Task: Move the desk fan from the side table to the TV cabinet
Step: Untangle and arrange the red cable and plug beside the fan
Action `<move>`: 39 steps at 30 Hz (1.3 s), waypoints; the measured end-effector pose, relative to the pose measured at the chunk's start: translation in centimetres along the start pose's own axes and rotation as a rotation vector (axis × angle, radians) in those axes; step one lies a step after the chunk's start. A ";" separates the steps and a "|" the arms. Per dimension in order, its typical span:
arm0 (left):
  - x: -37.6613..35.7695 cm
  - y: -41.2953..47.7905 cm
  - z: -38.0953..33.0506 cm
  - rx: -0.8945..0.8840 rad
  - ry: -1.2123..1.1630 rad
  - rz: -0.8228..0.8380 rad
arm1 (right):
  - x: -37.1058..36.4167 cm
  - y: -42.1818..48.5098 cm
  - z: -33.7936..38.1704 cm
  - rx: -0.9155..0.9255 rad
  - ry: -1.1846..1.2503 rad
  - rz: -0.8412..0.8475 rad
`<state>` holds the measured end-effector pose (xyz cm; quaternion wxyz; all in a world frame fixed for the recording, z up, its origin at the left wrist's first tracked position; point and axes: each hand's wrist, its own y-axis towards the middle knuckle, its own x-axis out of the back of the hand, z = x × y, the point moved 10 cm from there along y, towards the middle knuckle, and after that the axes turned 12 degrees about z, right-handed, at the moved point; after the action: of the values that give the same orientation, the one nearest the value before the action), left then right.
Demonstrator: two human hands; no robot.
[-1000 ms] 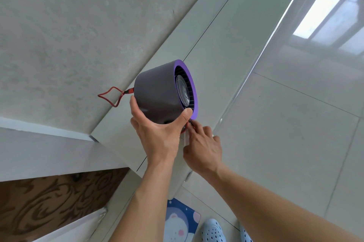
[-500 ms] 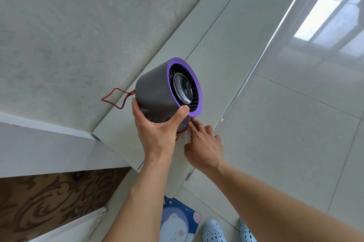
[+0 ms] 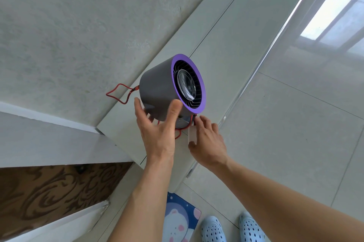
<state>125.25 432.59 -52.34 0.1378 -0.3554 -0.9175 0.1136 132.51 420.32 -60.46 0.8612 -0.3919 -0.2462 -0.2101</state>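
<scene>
Standing on the cabinet, fan bracketed loosely by both hands

A red cord (image 3: 118, 93) loops out from the fan's rear, against the wall beside the cabinet (image 3: 226, 44). The left hand (image 3: 157, 137) is spread wide below the fan (image 3: 159, 91) and grips nothing. Its fingers (image 3: 138, 106) reach up beside the rear edge of the grey housing, and the thumb tip lies against the housing just under the purple rim. The palm is apart from the fan, with the red wire stand (image 3: 178, 133) showing in the gap. Whether the fingers touch the housing cannot be told. The fan sits on the cabinet top near its end, grille tilted up and rightward. The right hand (image 3: 209, 145), fingers straight and thumb spread, holds nothing; its fingertips meet the stand at the fan's base. Glossy floor (image 3: 295, 123) lies further right.
</scene>
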 end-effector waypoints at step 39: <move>-4.3 -2.1 10.1 0.489 -0.008 0.288 | 1.2 0.4 -2.4 -0.109 0.080 -0.092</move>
<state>123.66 427.04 -61.90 0.1984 -0.4377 -0.8036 0.3512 134.28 418.50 -61.34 0.8373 -0.4175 -0.2176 -0.2781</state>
